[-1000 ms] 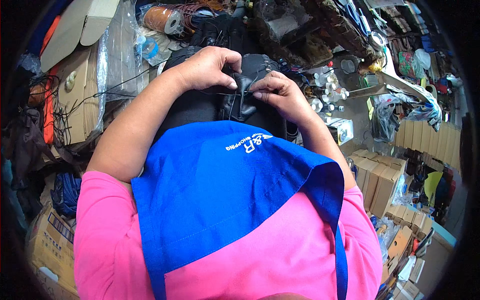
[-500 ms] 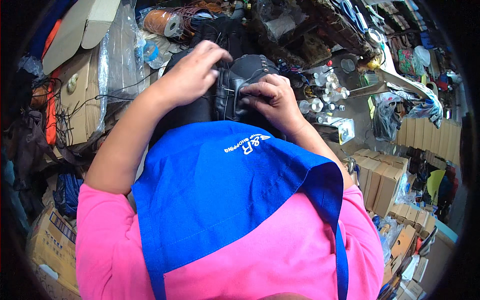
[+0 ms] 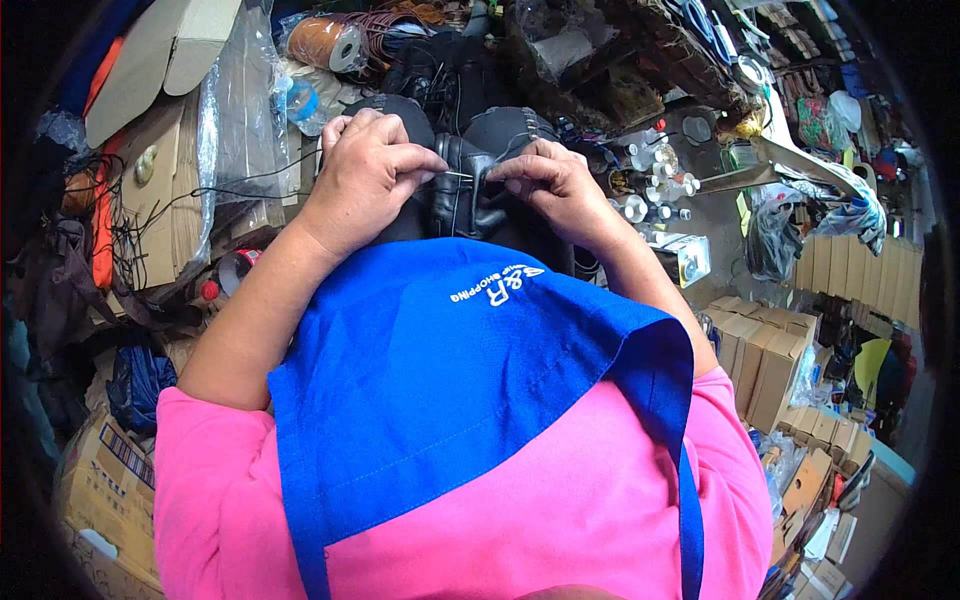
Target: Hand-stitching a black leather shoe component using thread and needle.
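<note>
Pinching a thin needle [image 3: 459, 175] between thumb and finger, your left hand [image 3: 365, 170] points it at a black leather piece [image 3: 460, 205] in your lap [image 3: 405, 222]; your right hand [image 3: 548, 185] grips that piece's edge; ahead-left, a plastic-wrapped orange spool [image 3: 322, 42] lies near a clear, blue-banded container [image 3: 301, 100]; to the right, clear bottles [image 3: 655, 182] cluster, their contents too small to tell; further right and nearer, cardboard boxes [image 3: 765, 360] hide their insides.
</note>
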{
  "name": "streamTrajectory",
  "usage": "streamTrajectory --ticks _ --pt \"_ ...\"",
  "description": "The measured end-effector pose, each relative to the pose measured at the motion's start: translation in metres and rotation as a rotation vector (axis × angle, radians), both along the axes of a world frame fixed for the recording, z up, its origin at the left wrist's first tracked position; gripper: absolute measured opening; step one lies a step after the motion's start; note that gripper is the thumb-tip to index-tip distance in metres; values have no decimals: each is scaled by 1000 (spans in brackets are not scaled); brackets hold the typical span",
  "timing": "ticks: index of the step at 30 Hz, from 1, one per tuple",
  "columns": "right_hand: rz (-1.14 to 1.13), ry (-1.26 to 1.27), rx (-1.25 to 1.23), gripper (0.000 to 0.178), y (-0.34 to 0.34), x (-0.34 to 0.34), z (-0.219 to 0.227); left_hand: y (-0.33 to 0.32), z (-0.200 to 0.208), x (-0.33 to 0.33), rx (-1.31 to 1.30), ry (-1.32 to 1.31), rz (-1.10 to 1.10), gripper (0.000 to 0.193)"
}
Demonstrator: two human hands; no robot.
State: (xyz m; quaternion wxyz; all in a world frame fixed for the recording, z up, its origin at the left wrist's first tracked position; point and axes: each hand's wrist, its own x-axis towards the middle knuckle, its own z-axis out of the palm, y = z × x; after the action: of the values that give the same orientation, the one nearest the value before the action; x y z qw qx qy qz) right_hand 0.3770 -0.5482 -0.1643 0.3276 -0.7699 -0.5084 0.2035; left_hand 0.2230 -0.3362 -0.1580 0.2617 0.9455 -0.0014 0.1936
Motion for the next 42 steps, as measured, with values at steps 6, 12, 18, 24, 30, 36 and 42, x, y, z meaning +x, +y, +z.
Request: streamTrajectory --ticks 6,12,18,24,30,36,42 --pt "-14 73 30 34 2 1 -1 -1 -2 -2 16 21 -10 22" --pt "-14 47 33 28 1 2 -4 -3 -2 -2 46 22 -17 22" --pt "-5 128 51 26 0 2 0 -2 -9 0 -51 41 -75 20" --pt "-71 212 40 25 3 -1 1 5 -15 1 -121 132 -66 19" --pt "-126 87 27 26 8 -9 -6 -6 -16 5 -181 157 0 17" --pt "-197 25 86 24 14 -18 -11 -14 -18 10 -212 197 49 18" --pt "-216 187 137 16 17 -11 -14 -12 -14 20 -220 44 -33 11"
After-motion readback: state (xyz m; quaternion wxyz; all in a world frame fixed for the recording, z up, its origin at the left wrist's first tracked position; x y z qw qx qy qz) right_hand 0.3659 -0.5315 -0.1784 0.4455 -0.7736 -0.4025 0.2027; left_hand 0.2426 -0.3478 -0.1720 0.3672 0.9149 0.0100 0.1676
